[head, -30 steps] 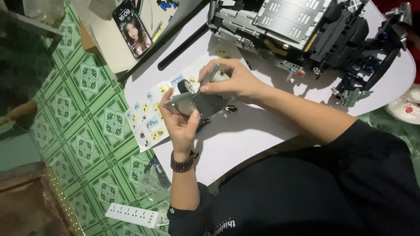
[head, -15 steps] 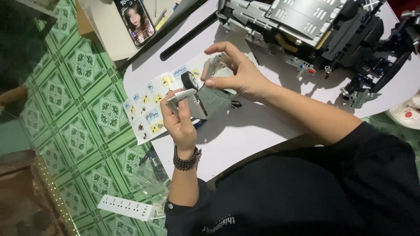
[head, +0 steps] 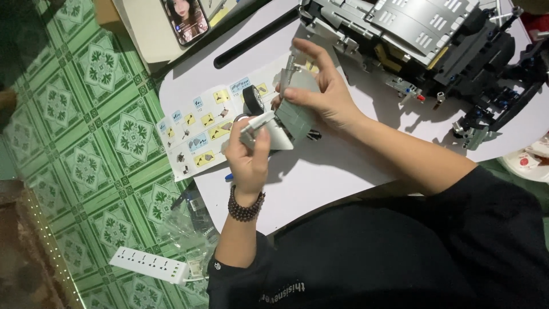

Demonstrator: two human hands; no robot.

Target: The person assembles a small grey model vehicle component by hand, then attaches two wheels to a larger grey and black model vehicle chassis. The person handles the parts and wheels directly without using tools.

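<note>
My left hand (head: pixel 247 155) and my right hand (head: pixel 323 94) both grip a small grey building-brick assembly (head: pixel 286 117) held above a white table (head: pixel 343 171). The left fingers pinch its lower white and grey end. The right hand covers its upper grey panel, with a thin grey piece sticking up by the fingertips. A small black wheel (head: pixel 252 98) stands just left of the assembly. An open instruction booklet (head: pixel 200 129) lies under and to the left of my hands.
A large dark grey and black brick vehicle model (head: pixel 434 40) fills the table's far right. A phone (head: pixel 184 20) and a black rod (head: pixel 251 40) lie at the back. A white power strip (head: pixel 148 264) and plastic bags (head: pixel 191 214) sit on the green tiled floor.
Both hands have stayed on the grey assembly, and it has been turned between them. My right hand now wraps over its upper panel. The view has drifted slightly.
</note>
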